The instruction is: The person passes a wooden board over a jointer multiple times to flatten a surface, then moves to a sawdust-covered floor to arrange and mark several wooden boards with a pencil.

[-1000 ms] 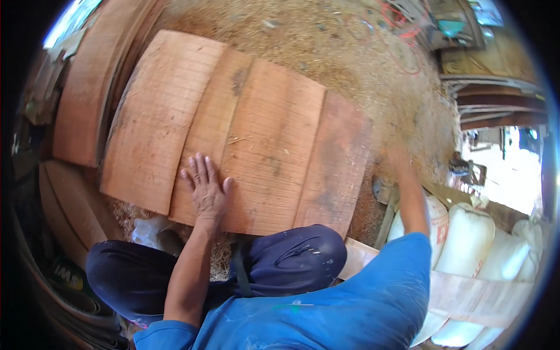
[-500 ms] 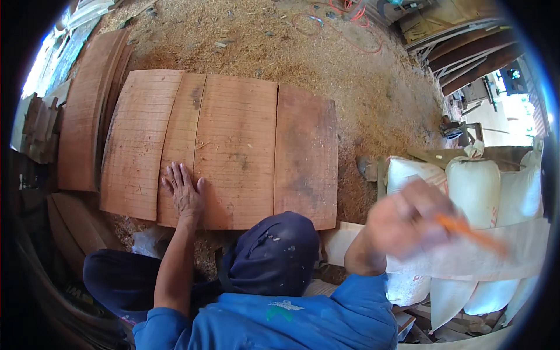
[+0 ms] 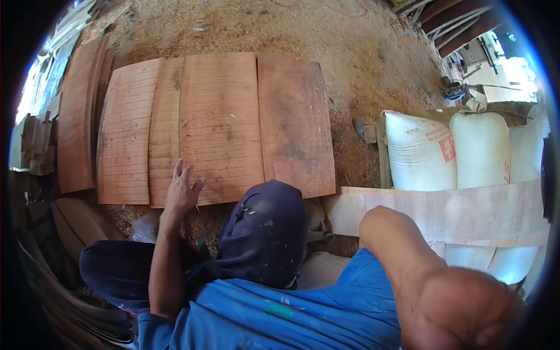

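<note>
My left hand (image 3: 182, 191) hovers at the near edge of the reddish-brown wooden boards (image 3: 221, 116), its fingers apart and nothing in it. The boards lie side by side on the ground in front of my knees. Dark lines run across most of them, while the rightmost board (image 3: 294, 125) is smoother with dark stains. Raised close to the camera at the lower right is my right hand (image 3: 466, 306), bent at the wrist. Its fingers are turned out of sight, so whatever it may hold is hidden.
Filled white sacks (image 3: 420, 151) stand on the right, with a long pale board (image 3: 443, 210) across their front. Thicker planks (image 3: 80, 116) lean at the left beside stacked offcuts (image 3: 41, 143). Sawdust and chips cover the ground (image 3: 326, 35).
My left hand has lifted off the board and drawn toward me. My right hand, which held a blurred orange pencil-like stick, has swung down and close to the camera; the stick is out of sight.
</note>
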Tool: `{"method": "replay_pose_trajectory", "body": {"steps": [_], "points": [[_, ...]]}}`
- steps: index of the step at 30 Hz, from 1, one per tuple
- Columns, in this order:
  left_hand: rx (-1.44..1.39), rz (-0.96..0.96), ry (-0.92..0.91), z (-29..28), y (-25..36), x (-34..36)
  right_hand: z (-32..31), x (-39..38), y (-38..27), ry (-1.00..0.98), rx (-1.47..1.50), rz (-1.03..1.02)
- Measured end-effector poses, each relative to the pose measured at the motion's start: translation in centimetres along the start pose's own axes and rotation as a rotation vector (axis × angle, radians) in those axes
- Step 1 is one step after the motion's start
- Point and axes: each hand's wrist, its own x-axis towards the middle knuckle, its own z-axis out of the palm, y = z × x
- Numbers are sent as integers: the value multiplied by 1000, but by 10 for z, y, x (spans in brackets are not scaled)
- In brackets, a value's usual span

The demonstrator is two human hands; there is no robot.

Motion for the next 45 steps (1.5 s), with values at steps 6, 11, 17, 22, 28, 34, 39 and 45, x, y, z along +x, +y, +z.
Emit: {"method": "replay_pose_trajectory", "body": {"steps": [6, 11, 17, 22, 28, 34, 39, 45], "points": [[182, 228, -141, -123, 74, -60, -26, -53, 59, 6, -295, 278], [201, 92, -93, -201, 37, -98, -72, -211, 175, -386, -786, 1128], [122, 111, -75, -194, -14, -96, -156, -354, 181, -919, -986, 1829], [-90, 89, -196, -187, -2, -70, -211, -305, 181, -664, -806, 1927], [-104, 111, -266, -221, 31, -56, -82, -185, 158, -678, -783, 1933], [-484, -62, -299, -210, 54, -85, -1, -109, 136, -845, -1246, 1652], [-1058, -329, -346, -231, 66, -175, 17, 13, 133, -992, -1119, 1444], [-1558, -485, -424, -229, 76, -299, -6, 181, 68, -1320, -749, 1176]]}}
